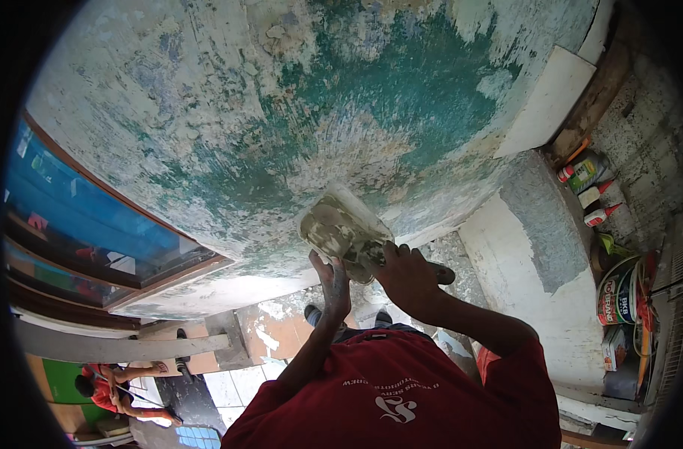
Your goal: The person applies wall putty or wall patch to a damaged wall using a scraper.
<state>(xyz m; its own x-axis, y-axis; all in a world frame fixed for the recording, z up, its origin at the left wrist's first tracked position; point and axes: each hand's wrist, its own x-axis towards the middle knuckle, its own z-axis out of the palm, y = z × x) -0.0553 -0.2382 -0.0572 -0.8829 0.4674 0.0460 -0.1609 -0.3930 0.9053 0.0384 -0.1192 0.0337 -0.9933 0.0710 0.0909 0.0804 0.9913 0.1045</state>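
Observation:
In front of my chest, my left hand supports a pale, putty-smeared container from below, some of its fingers hidden behind it. The container is tilted close to the wall, and a whitish flat rim shows along its upper side. My right hand is closed round a putty knife; its dark handle end sticks out to the right. The knife's blade end is at the container's near right edge, coated with grey-green paste, so its outline is hard to make out. Facing me is a wall with patchy green and whitish peeling paint.
A wood-framed window lies at left. On the right, a ledge leads to several bottles and a paint bucket. Another person in red sits at lower left. Tiled floor with white patches is below.

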